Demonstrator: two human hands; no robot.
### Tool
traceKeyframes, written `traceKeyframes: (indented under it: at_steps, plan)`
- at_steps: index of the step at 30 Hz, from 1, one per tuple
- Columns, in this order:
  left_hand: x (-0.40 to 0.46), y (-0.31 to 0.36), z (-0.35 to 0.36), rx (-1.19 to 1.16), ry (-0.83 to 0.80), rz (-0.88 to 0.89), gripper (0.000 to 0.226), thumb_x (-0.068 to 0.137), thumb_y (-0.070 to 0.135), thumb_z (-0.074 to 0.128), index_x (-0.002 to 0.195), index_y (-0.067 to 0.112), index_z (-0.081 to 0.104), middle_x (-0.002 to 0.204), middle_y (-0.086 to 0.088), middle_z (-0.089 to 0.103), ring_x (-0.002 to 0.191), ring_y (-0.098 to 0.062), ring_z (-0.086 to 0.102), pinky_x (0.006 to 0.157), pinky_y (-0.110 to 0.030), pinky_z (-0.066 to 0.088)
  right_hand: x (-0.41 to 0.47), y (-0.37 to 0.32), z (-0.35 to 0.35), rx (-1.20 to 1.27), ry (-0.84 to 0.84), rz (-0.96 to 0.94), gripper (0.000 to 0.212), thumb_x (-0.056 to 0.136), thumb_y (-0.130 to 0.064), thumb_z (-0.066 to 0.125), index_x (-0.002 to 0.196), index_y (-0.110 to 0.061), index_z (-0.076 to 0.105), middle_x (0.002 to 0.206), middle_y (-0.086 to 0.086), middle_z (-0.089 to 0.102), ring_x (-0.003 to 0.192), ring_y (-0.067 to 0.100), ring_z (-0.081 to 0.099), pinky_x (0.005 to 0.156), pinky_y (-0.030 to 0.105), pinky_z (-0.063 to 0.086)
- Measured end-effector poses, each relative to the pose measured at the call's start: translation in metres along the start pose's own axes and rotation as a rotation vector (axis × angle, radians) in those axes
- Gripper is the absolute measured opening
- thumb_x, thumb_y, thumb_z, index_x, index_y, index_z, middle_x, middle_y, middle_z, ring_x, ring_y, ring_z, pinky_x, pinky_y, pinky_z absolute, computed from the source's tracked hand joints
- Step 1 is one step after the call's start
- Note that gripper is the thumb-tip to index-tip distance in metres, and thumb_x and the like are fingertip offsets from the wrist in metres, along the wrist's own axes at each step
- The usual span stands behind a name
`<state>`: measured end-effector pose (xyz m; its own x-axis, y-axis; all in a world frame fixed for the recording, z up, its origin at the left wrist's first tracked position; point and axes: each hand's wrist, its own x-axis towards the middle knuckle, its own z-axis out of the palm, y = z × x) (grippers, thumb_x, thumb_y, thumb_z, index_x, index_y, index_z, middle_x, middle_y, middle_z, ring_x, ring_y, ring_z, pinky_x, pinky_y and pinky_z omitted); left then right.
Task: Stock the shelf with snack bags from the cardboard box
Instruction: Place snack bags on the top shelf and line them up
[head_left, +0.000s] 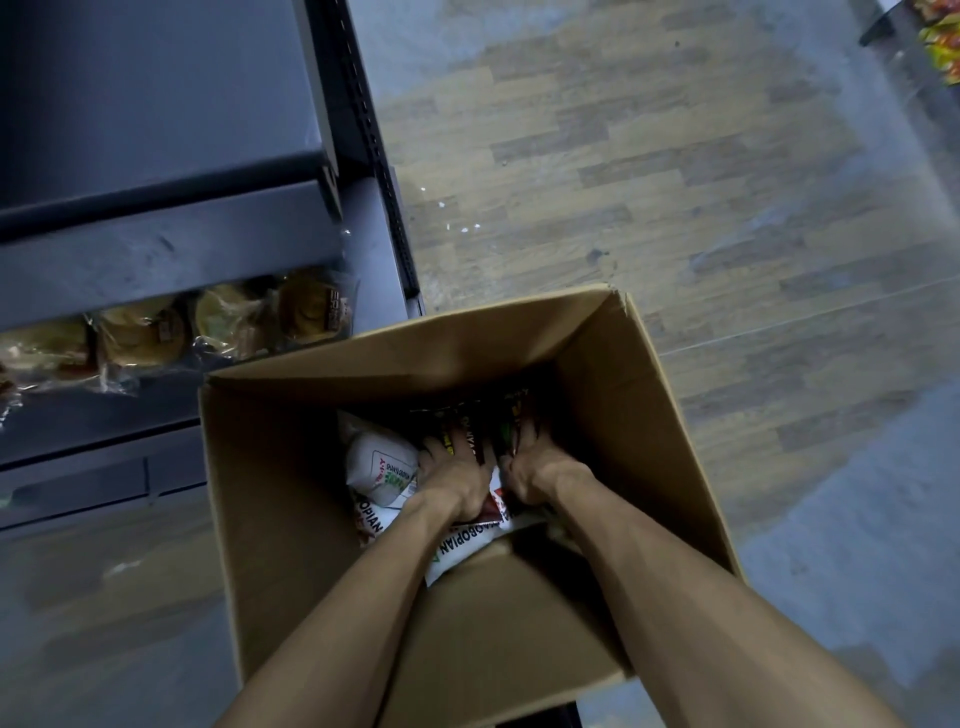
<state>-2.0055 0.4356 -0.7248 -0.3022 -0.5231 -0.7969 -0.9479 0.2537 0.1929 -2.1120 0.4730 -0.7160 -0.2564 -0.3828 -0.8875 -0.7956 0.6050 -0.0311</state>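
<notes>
An open cardboard box (291, 467) stands on the floor in front of me, with several snack bags at its bottom. Both my arms reach down into it. My left hand (460, 475) and my right hand (535, 467) lie side by side, fingers curled over a dark snack bag (470, 428) with yellow print. A white snack bag (382, 470) lies just left of my left hand. More white bags with red lettering (457, 548) sit under my wrists. The dark metal shelf (171, 249) stands to the left of the box.
Clear-wrapped round pastries (223, 319) line a low shelf board left of the box. Wood-pattern floor (675, 182) stretches to the right and beyond the box. Colourful packets (940, 47) show at the top right corner.
</notes>
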Motion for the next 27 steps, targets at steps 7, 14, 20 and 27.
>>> traceKeyframes:
  at_steps: [7,14,20,27]
  plan:
    - [-0.012,-0.011,-0.014,-0.072,0.069,0.003,0.081,0.091,0.056,0.052,0.151,0.015,0.017,0.137,-0.024,0.045,0.121,-0.040,0.050,0.096,-0.039,0.043,-0.031,-0.008,-0.011,0.117,0.186,-0.055,0.050,0.106,-0.017,0.027,0.149,0.007,0.018,0.154,0.026,0.026,0.142,0.036,0.028,0.114,0.036,0.026]
    - [-0.107,-0.012,-0.092,-0.088,0.273,0.118,0.057,0.071,0.044,0.071,0.123,0.031,0.050,0.109,-0.009,0.065,0.101,-0.035,0.064,0.080,-0.037,0.054,-0.125,0.004,-0.051,0.121,0.462,-0.146,0.067,0.093,-0.027,0.060,0.147,-0.010,0.024,0.140,0.018,0.038,0.116,0.037,0.057,0.093,0.039,0.045]
    - [-0.180,-0.012,-0.151,0.103,0.467,0.118,0.058,0.074,0.043,0.069,0.125,0.028,0.046,0.108,-0.010,0.065,0.098,-0.037,0.063,0.079,-0.040,0.052,-0.194,0.000,-0.079,0.085,0.651,-0.246,0.065,0.089,-0.036,0.065,0.140,-0.015,0.032,0.129,0.015,0.042,0.105,0.036,0.061,0.085,0.039,0.048]
    - [-0.255,-0.017,-0.185,0.110,0.681,0.218,0.060,0.073,0.045,0.070,0.125,0.026,0.048,0.107,-0.008,0.065,0.093,-0.032,0.064,0.072,-0.038,0.054,-0.274,-0.006,-0.106,0.130,0.811,-0.312,0.055,0.086,-0.033,0.068,0.129,-0.013,0.040,0.122,0.015,0.047,0.107,0.036,0.058,0.085,0.042,0.048]
